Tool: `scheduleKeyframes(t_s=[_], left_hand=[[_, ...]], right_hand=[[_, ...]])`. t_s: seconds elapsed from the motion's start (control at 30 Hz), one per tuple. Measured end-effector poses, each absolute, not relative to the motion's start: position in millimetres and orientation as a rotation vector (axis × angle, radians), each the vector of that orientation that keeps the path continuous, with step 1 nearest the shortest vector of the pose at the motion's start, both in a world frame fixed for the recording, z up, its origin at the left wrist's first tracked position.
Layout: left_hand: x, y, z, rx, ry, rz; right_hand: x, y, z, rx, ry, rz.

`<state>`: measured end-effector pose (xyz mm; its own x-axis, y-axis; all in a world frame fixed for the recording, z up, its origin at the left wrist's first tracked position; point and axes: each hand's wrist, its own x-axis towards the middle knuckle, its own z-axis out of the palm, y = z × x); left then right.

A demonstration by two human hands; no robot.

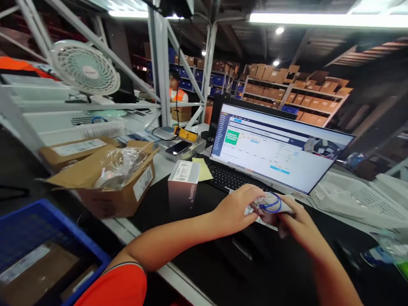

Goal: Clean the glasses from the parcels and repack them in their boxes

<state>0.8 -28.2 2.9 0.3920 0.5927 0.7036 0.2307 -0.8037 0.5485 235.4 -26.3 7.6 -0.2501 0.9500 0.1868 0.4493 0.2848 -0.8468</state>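
My left hand (237,210) and my right hand (298,221) grip a small greyish bundle (270,204) between them, above the black desk mat. A thin blue cord (274,205) loops over the top of the bundle. What the bundle is made of or contains I cannot make out. Below it shows part of a white sheet (269,224), partly hidden by my hands. A black keyboard (223,177) lies just beyond my left hand. To the left stands a small box (182,193) with a white label on top, beside a yellow paper (203,169).
An open carton (110,199) holding clear plastic wrap stands at the left. Below it is a blue crate (57,212) with brown boxes inside. Behind my hands rises a lit monitor (255,148). White baskets (347,197) and a plastic packet (379,257) lie at the right.
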Motion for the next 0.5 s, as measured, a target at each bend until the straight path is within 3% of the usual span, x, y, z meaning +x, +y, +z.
scheduleKeyframes(t_s=[0.1, 0.3, 0.5], left_hand=[[3.6, -24.4, 22.6, 2.3, 0.693, 1.443], [-5.3, -25.0, 21.7, 2.249, 0.927, 1.522], [-13.4, -29.5, 19.5, 2.401, 0.785, 1.25]], right_hand=[[217.1, -20.1, 13.6, -1.153, -1.839, 1.072], [207.4, -34.9, 16.6, -0.969, -2.01, 0.187], [194.2, -44.0, 3.3, -0.721, -2.135, -0.089]])
